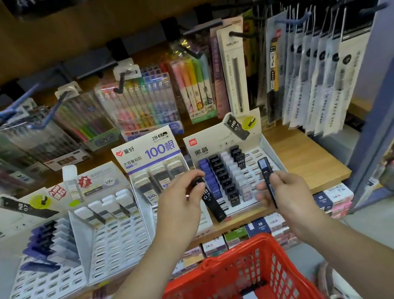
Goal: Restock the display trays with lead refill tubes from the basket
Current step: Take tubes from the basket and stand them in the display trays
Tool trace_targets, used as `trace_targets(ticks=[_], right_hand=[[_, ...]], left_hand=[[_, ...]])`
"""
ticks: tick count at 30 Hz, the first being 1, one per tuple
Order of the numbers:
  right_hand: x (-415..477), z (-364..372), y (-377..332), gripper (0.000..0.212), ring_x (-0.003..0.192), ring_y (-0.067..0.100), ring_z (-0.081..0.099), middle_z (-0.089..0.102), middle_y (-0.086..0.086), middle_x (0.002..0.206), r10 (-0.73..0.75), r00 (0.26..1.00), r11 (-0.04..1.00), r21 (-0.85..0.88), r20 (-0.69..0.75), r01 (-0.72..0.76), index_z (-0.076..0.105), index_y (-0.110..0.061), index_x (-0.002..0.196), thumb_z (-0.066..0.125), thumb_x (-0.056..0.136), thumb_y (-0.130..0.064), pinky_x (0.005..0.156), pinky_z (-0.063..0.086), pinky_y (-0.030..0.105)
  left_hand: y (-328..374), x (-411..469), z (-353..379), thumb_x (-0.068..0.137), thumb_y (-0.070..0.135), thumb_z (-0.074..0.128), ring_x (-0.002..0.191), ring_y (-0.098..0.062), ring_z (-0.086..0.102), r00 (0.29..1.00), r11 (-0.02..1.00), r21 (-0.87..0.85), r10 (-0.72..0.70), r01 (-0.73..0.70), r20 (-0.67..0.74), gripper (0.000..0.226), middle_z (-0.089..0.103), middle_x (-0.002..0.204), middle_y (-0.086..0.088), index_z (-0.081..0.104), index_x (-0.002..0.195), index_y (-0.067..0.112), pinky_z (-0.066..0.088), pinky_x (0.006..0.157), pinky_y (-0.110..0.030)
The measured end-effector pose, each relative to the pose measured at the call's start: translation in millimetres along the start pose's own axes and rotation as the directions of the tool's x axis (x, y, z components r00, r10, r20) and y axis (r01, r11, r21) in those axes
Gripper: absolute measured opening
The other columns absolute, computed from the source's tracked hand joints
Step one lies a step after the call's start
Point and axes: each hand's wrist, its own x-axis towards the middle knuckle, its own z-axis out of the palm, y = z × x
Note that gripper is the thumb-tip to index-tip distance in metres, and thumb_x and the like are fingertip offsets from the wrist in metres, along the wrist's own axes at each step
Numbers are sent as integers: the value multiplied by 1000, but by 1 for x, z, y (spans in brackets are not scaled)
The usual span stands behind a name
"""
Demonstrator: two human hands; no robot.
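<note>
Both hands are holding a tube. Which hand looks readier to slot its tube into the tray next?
Probably the right hand: its dark tube stands nearly upright over empty slots on the right side of the display tray. The left hand holds a black tube tilted over already filled rows.

I count four display trays, namely far-left tray, second tray, third tray and right tray, one red basket, and two lead refill tubes in hand: one black tube held in my left grip, one dark blue tube in my right grip.
</note>
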Motion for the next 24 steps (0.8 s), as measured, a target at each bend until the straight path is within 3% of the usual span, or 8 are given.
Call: trace_targets(ticks=[3, 5, 8, 10, 15, 17, 20, 24], right_hand=[[-6, 14, -16, 25, 69, 19, 69, 71, 13, 83, -25, 992, 997, 74, 126, 16, 62, -6, 105, 38, 106, -14, 64, 58, 27], [-12, 30, -25, 22, 86, 23, 73, 75, 13, 91, 47, 957, 988, 129, 288, -87, 63, -6, 110, 45, 104, -18, 78, 58, 36], [-26, 56, -31, 28, 101, 29, 68, 72, 15, 107, 170, 817, 961, 89, 551, -261, 64, -3, 117, 54, 98, -21, 90, 54, 51], [-36, 74, -31, 24, 97, 32, 69, 71, 18, 106, 208, 726, 949, 43, 656, -312, 64, -6, 114, 54, 98, -20, 86, 55, 49], [-54, 121, -32, 15, 72, 22, 70, 73, 14, 86, 136, 700, 969, 54, 701, -243, 63, -7, 107, 53, 99, -16, 57, 52, 25], [-62, 141, -30, 14, 68, 19, 68, 72, 14, 84, 107, 699, 979, 47, 707, -197, 65, -7, 102, 54, 98, -15, 55, 52, 24], [-76, 173, -23, 11, 63, 18, 64, 72, 15, 83, 81, 698, 992, 13, 711, -129, 66, -12, 92, 56, 97, -14, 54, 53, 25], [-96, 215, -11, 5, 59, 20, 60, 68, 13, 74, 80, 687, 994, -11, 722, -104, 60, -13, 91, 61, 93, -9, 54, 54, 26]], left_hand=[[-4, 0, -10, 93, 14, 58, 75, -7, 56, 993, 983, -138, -119, 119, 12, 18, 60, 81, 11, 64, 99, 29, 51, 71, -24], [-4, 2, -22, 92, 11, 59, 65, -13, 56, 979, 941, -272, -199, 201, 34, 14, 58, 75, 1, 65, 98, 22, 51, 60, -25], [-5, 4, -45, 90, 8, 61, 55, -12, 57, 961, 879, -391, -264, 274, 79, 12, 59, 70, -8, 66, 101, 10, 51, 55, -22], [-6, 3, -61, 91, 5, 60, 52, -13, 58, 952, 833, -462, -289, 303, 102, 13, 60, 70, -10, 65, 102, 9, 51, 52, -22], [-17, -3, -110, 99, 20, 48, 60, -25, 64, 939, 775, -538, -324, 331, 112, 20, 69, 80, -14, 68, 100, 16, 54, 54, -26], [-22, -8, -133, 99, 28, 48, 64, -23, 65, 934, 789, -503, -330, 352, 136, 26, 70, 84, -15, 69, 98, 13, 53, 56, -27], [-38, -15, -164, 89, 23, 65, 69, -12, 62, 949, 889, -334, -305, 314, 81, 9, 68, 79, -5, 72, 86, 19, 49, 55, -23], [-64, -27, -208, 82, 19, 73, 58, -6, 48, 933, 901, -246, -358, 357, 44, 4, 61, 73, -1, 75, 83, 16, 37, 50, -15]])
